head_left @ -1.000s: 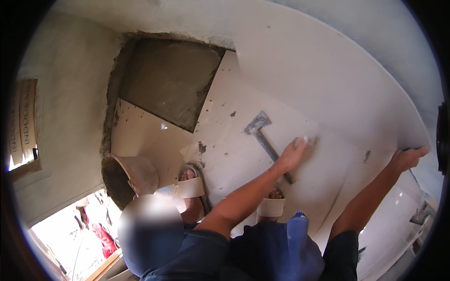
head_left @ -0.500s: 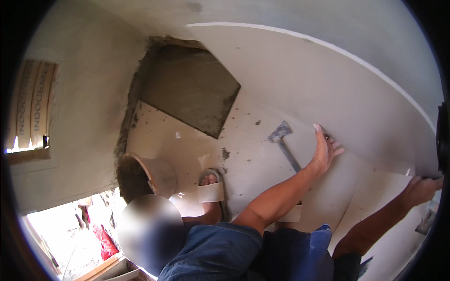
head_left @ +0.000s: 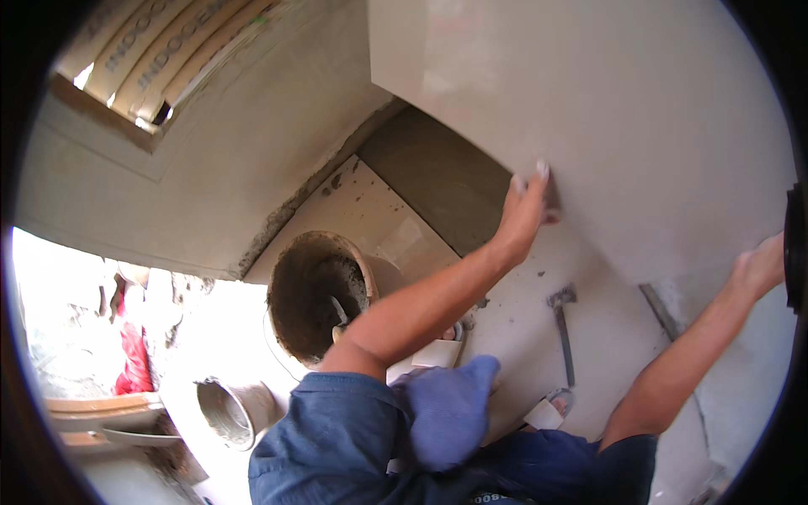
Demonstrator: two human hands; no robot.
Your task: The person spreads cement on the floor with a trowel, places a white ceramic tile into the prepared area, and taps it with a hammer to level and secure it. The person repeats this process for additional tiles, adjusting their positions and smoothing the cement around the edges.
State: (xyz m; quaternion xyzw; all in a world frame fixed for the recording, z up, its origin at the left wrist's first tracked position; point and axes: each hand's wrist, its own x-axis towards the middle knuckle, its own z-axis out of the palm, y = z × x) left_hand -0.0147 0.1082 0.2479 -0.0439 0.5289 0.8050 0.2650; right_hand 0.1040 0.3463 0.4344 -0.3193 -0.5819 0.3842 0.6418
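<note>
A large pale tile (head_left: 606, 93) is held up on a slant in front of me, filling the upper right. My left hand (head_left: 532, 195) is closed on its lower edge, some fingers curled out of sight beneath. At the far right my right hand (head_left: 762, 265) grips the tile's near side; its fingertips are partly cut off by the dark rim of the picture. Below the tile, a hammer-like tool (head_left: 563, 337) with a grey, crusted head lies on the laid floor tiles (head_left: 513, 328). Beyond my left hand shows a patch of grey mortar (head_left: 429, 172), partly covered by the tile.
A mortar-smeared bucket (head_left: 320, 295) with a tool inside stands left of my left forearm. A smaller bucket (head_left: 231, 412) sits nearer, by a bright opening. Grey walls (head_left: 227, 168) rise behind, with brown printed sacks (head_left: 160, 50) in a window gap. My sandalled feet are on the tiles.
The tile has come away from the wall, up and nearer to me, with both hands on it. My view has turned, showing more of the bucket and a second, smaller one.
</note>
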